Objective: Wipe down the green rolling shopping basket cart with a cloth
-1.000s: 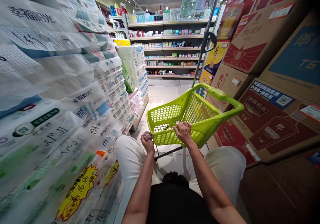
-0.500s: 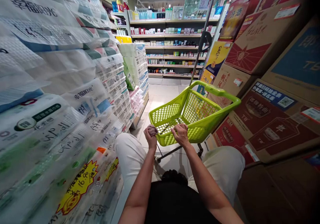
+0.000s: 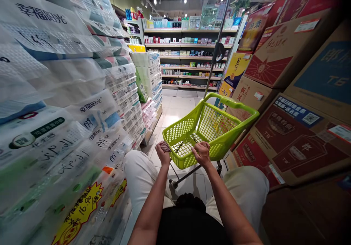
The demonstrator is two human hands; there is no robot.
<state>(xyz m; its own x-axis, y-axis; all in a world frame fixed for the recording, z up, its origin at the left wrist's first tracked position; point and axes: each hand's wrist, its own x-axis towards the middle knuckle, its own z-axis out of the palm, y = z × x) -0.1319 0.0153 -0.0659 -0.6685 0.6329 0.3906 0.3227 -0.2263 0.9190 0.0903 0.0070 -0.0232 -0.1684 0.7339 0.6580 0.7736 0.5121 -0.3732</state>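
A lime-green shopping cart [image 3: 223, 141] with a lattice basket stands in front of my knees, its handle pointing away to the right. My left hand [image 3: 162, 153] is closed around a crumpled greyish-purple cloth [image 3: 165, 146] at the basket's near left corner. Whether the cloth presses on the rim there I cannot tell. My right hand [image 3: 202, 153] is closed over the basket's near rim, with its fingers curled inward. Inside the basket only the lattice floor shows. A dark pole [image 3: 218, 51] with a black hook-like part rises behind the cart.
Stacked packs of tissue paper [image 3: 93, 110] line the left side close to my knee. Cardboard boxes [image 3: 298, 139] are piled along the right. A pale tiled floor [image 3: 172, 106] leads to shelves [image 3: 189, 45] of small goods at the back.
My left hand and the cloth have moved slightly left and down. My right hand has shifted a little right and down along the rim. The view has tilted up slightly.
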